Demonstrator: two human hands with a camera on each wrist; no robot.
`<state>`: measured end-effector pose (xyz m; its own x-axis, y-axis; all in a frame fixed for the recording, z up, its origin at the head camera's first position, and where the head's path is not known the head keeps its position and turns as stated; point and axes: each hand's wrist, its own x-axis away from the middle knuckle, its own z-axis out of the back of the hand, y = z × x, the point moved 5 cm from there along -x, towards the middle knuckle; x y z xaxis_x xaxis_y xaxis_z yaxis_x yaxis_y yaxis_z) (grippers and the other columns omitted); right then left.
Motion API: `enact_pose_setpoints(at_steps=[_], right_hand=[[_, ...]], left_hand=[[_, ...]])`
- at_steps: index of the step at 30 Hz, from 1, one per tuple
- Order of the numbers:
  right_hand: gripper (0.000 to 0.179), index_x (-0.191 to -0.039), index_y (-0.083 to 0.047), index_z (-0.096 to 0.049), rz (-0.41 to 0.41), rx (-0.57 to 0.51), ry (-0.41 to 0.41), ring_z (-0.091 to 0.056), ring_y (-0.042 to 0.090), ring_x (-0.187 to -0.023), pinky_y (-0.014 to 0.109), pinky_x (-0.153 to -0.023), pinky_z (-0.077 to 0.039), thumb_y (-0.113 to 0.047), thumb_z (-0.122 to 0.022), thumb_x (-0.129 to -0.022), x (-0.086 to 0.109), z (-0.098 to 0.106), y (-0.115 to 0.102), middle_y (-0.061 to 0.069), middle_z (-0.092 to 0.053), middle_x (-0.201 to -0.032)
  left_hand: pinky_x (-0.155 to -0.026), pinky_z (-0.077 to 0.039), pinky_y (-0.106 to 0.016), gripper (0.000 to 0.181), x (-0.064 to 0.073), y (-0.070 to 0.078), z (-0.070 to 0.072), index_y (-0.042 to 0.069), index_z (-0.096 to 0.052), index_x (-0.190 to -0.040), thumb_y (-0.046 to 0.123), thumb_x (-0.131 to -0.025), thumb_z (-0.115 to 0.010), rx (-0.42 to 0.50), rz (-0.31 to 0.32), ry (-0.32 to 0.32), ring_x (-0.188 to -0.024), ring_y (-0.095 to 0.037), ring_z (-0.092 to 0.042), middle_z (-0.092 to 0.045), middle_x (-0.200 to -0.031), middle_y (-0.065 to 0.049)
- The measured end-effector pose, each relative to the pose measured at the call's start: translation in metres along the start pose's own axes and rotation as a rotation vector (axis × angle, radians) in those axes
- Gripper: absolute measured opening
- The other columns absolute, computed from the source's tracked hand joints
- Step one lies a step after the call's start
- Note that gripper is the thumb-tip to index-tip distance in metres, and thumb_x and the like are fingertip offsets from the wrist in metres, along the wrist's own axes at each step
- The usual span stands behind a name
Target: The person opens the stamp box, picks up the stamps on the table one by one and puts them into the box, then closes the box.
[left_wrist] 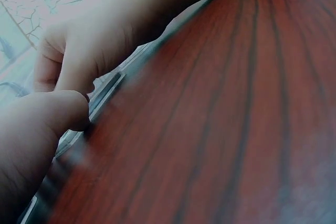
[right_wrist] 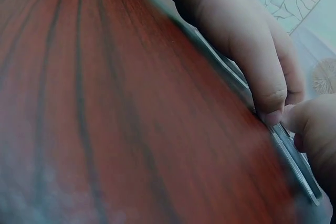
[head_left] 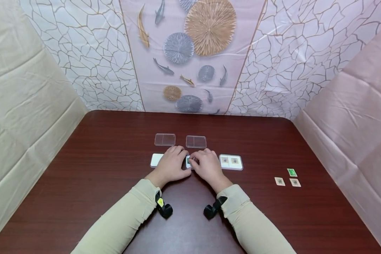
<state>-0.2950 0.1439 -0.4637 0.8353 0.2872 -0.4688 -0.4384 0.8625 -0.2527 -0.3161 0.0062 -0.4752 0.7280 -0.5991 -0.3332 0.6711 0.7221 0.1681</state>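
Hands are meeting in the middle of the tabletop (head_left: 114, 197). The left hand (head_left: 173, 164) and right hand (head_left: 206, 165) are both pinching a flat card holder (head_left: 188, 161) lying there. Pressing unevenly could be making it slip or pop open.

Bare table (head_left: 92, 183) lies left and near; 2 clear lids (head_left: 164, 139) crowd behind; 3 tiles (head_left: 287, 179) sit right.

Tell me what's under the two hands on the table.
Both hands, left and right, cover a flat white case lying on the table. Its left end shows, and a green bit shows between the thumbs. The rest of the case and its contents are hidden.
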Motion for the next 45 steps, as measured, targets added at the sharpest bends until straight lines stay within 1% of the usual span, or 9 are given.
enact_pose_setpoints(at_steps=[4, 9, 12, 16, 21, 25, 30, 37, 45], right_hand=[[0.009, -0.093, -0.015, -0.076, 0.035, -0.005, 0.122, -0.058, 0.023, -0.079, 0.041, -0.072, -0.043, -0.022, -0.070, -0.093, 0.004, 0.017, 0.013, -0.001, -0.072, -0.085], [0.011, -0.091, -0.009, -0.074, 0.106, 0.063, 0.374, -0.061, 0.032, -0.075, 0.047, -0.067, -0.044, -0.018, -0.070, -0.089, 0.022, 0.054, 0.059, 0.008, -0.073, -0.085], [0.013, -0.091, -0.005, -0.073, 0.075, 0.115, 0.457, -0.059, 0.037, -0.072, 0.049, -0.066, -0.043, -0.017, -0.068, -0.088, 0.040, 0.079, 0.095, 0.012, -0.073, -0.084], [0.018, -0.098, -0.003, -0.073, -0.034, 0.174, 0.488, -0.056, 0.039, -0.071, 0.052, -0.066, -0.041, -0.016, -0.064, -0.089, 0.069, 0.109, 0.143, 0.015, -0.071, -0.082], [0.020, -0.104, -0.002, -0.072, -0.173, 0.176, 0.385, -0.055, 0.040, -0.080, 0.054, -0.073, -0.041, -0.012, -0.063, -0.089, 0.104, 0.139, 0.189, 0.017, -0.066, -0.082], [0.020, -0.106, -0.003, -0.071, -0.276, 0.141, 0.269, -0.054, 0.038, -0.089, 0.050, -0.079, -0.039, -0.012, -0.064, -0.089, 0.129, 0.155, 0.214, 0.017, -0.065, -0.091], [0.029, -0.115, -0.003, -0.068, -0.369, 0.111, 0.132, -0.052, 0.033, -0.091, 0.045, -0.077, -0.036, -0.018, -0.067, -0.091, 0.152, 0.166, 0.239, 0.016, -0.062, -0.099], [0.034, -0.114, -0.002, -0.070, -0.407, 0.082, -0.025, -0.054, 0.042, -0.100, 0.055, -0.083, -0.040, -0.029, -0.068, -0.094, 0.160, 0.163, 0.249, 0.022, -0.063, -0.105], [0.033, -0.110, -0.001, -0.071, -0.446, 0.091, -0.049, -0.054, 0.046, -0.103, 0.059, -0.086, -0.040, -0.030, -0.069, -0.095, 0.159, 0.160, 0.249, 0.026, -0.064, -0.107]], left_hand=[[-0.109, -0.037, -0.043, 0.058, 0.000, 0.000, 0.000, 0.006, -0.065, -0.120, 0.046, -0.079, -0.066, 0.004, 0.010, -0.014, -0.114, -0.030, -0.054, -0.059, -0.118, -0.010], [-0.111, -0.036, -0.043, 0.059, 0.000, 0.001, 0.000, 0.006, -0.064, -0.123, 0.047, -0.080, -0.065, 0.007, 0.021, -0.032, -0.118, -0.030, -0.053, -0.059, -0.121, -0.010], [-0.112, -0.035, -0.043, 0.059, 0.001, 0.000, 0.000, 0.006, -0.064, -0.123, 0.047, -0.080, -0.065, 0.010, 0.023, -0.028, -0.118, -0.029, -0.053, -0.059, -0.121, -0.010], [-0.112, -0.034, -0.043, 0.059, 0.001, 0.000, 0.001, 0.006, -0.064, -0.123, 0.047, -0.079, -0.066, 0.011, 0.027, -0.026, -0.117, -0.029, -0.053, -0.059, -0.121, -0.010], [-0.112, -0.034, -0.042, 0.060, 0.001, -0.001, 0.001, 0.007, -0.064, -0.124, 0.047, -0.080, -0.066, -0.001, 0.038, -0.042, -0.118, -0.028, -0.053, -0.058, -0.122, -0.009], [-0.112, -0.034, -0.042, 0.060, 0.001, -0.001, 0.002, 0.006, -0.064, -0.125, 0.046, -0.081, -0.065, 0.004, 0.043, -0.053, -0.118, -0.029, -0.052, -0.058, -0.123, -0.009], [-0.112, -0.035, -0.042, 0.058, 0.002, 0.000, 0.002, 0.006, -0.064, -0.124, 0.045, -0.080, -0.065, 0.012, 0.039, -0.045, -0.118, -0.029, -0.053, -0.058, -0.122, -0.009], [-0.112, -0.034, -0.042, 0.059, 0.002, 0.000, 0.002, 0.006, -0.064, -0.125, 0.045, -0.081, -0.065, 0.010, 0.045, -0.051, -0.119, -0.028, -0.052, -0.058, -0.124, -0.009], [-0.113, -0.033, -0.042, 0.061, 0.003, 0.000, 0.001, 0.008, -0.063, -0.127, 0.047, -0.082, -0.065, 0.000, 0.061, -0.075, -0.121, -0.027, -0.051, -0.057, -0.126, -0.009]])
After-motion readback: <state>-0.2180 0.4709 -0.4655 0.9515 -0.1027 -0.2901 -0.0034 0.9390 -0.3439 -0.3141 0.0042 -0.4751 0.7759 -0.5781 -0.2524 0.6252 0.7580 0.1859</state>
